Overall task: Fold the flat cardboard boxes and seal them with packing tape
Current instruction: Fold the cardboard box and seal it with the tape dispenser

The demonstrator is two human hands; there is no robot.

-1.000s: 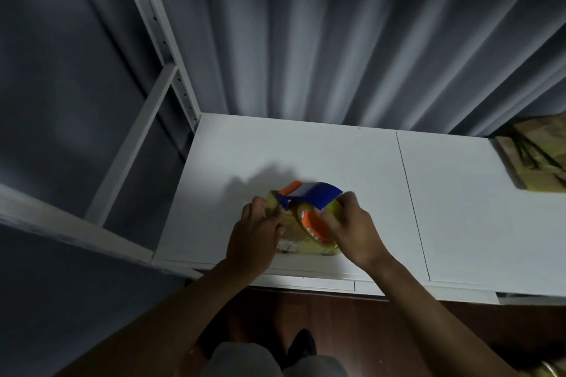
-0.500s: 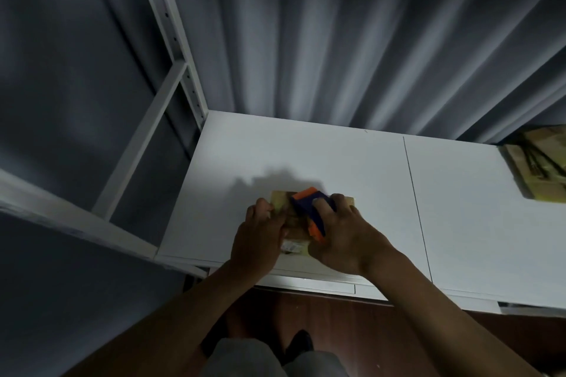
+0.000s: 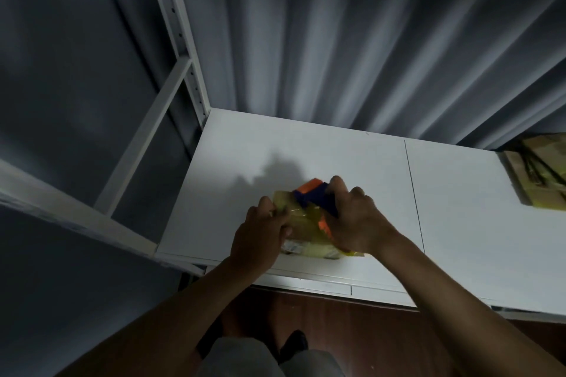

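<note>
A small cardboard box (image 3: pixel 306 229), glossy with tape on top, lies near the front edge of the white shelf (image 3: pixel 275 147). My right hand (image 3: pixel 355 220) grips a blue and orange tape dispenser (image 3: pixel 315 197) and holds it down on the box top. My left hand (image 3: pixel 260 236) holds the box's left side, fingers curled over its top edge. A white label shows on the box's near side.
A stack of flat cardboard (image 3: pixel 539 174) bound with dark straps lies at the far right of the shelf. A white metal upright (image 3: pixel 180 40) and diagonal brace stand at the left. Grey curtain hangs behind. Dark wooden floor lies below the shelf edge.
My right hand turned the dispenser from lying on its side to pressing down on the box top, and has drawn it across the box. My left hand stayed on the left side.
</note>
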